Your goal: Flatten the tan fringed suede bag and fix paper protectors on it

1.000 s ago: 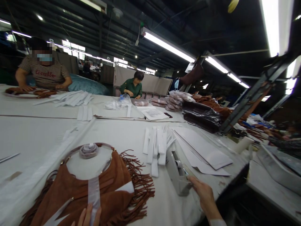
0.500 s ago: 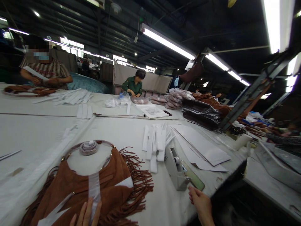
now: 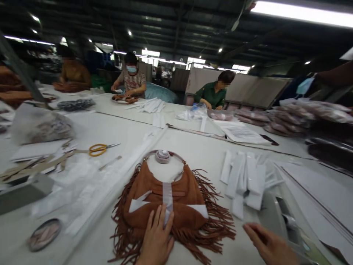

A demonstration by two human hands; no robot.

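A brown suede fringed bag (image 3: 176,217) lies flat on the white table (image 3: 193,147) in front of me. White paper strips (image 3: 167,193) cross its front, and its handle is wrapped in a pale coil (image 3: 162,156). My left hand (image 3: 157,241) rests flat on the bag's lower edge, fingers stretched over the middle strip. My right hand (image 3: 268,244) hovers low right of the fringe, beside a grey tape dispenser (image 3: 286,221). It is blurred, so I cannot make out whether its fingers hold anything.
A pile of white strips (image 3: 245,180) lies right of the bag. Yellow-handled scissors (image 3: 100,148) and paper scraps lie to the left. Three people (image 3: 212,94) work across the table. Wrapped bags (image 3: 303,114) are stacked at the right, and a printed sheet (image 3: 242,134) lies behind.
The view has swung left. My right hand came off the tape dispenser and moved toward the bag. My left hand stays on the bag, now showing more fully.
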